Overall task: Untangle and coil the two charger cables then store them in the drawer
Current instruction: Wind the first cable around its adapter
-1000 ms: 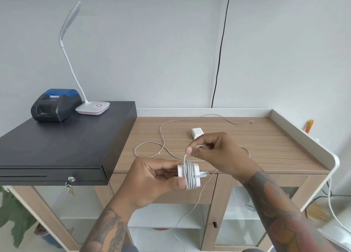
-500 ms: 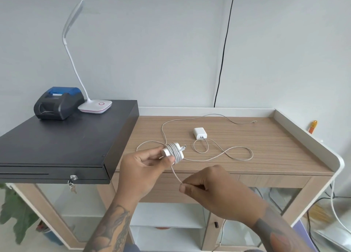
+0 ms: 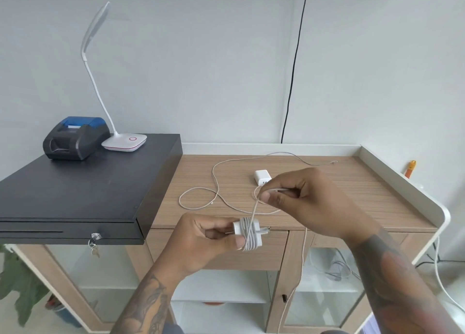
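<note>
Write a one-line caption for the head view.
Left hand holds a charger brick while right hand winds its white cable around it above the wooden desk.

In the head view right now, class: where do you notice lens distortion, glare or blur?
Head view: light even, shadows soft; wide-angle lens bows the black cash drawer and desk rim; both hands and wound charger sharp; no strong glare.

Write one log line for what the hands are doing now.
step: coiling first cable | left hand: holds charger block | right hand: pinches cable above block | second charger: loose on desk
</note>
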